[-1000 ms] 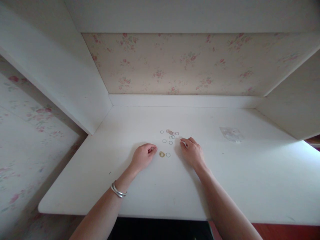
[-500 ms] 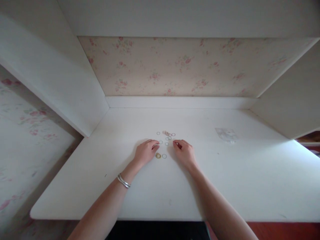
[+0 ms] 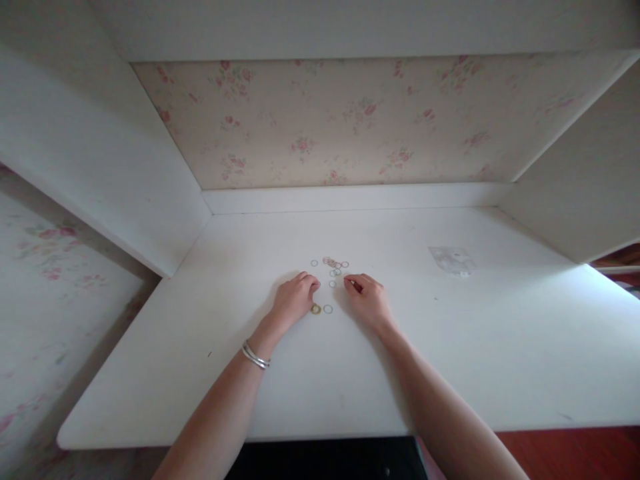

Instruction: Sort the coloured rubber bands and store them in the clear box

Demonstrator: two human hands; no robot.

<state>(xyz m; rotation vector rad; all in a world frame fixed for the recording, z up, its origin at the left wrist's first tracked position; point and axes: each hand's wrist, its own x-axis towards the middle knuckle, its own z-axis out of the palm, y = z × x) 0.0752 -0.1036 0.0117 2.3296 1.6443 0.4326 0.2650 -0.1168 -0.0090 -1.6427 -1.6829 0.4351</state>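
While resting on the white desk top, left hand curled loosely beside small thin coloured rings; right hand pinching something tiny, cannot tell what; yellow ring between both.

A clear plastic bag lies on the white desk below floral wallpaper.

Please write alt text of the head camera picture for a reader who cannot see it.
Two bare hands rest on a white table beside scattered small thin coloured rings. The left hand, silver bangles on its wrist, lies by a yellow ring; the right hand curls near the cluster.
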